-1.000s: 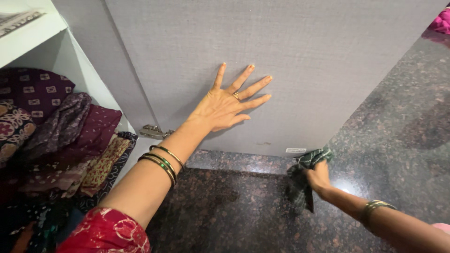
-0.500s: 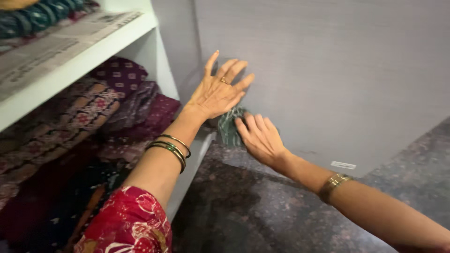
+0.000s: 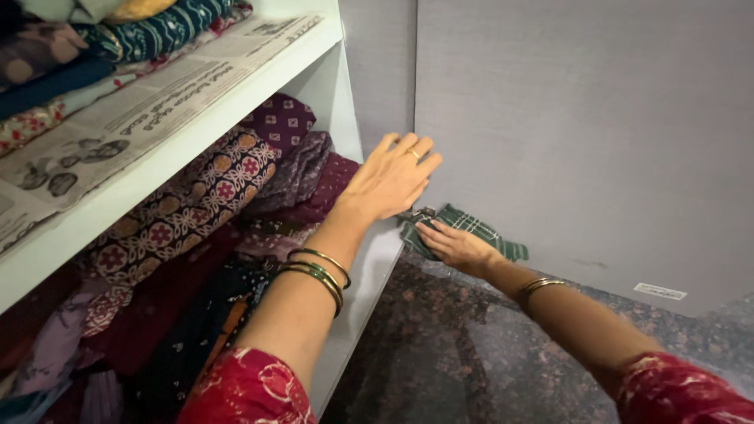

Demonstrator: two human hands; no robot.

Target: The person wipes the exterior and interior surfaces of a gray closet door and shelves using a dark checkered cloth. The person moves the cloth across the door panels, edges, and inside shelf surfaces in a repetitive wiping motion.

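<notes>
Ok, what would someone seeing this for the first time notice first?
Two bangled arms meet at the centre: the left hand lies flat on the edge of the grey cupboard door, and just below it the right hand presses a green checked cloth against the door's bottom corner. At left, patterned fabrics crowd the white shelves.

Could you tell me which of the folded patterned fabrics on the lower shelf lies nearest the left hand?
The dark maroon fabric at the stack's right end, just beside the left hand; the flower-print fabric lies farther left.
</notes>
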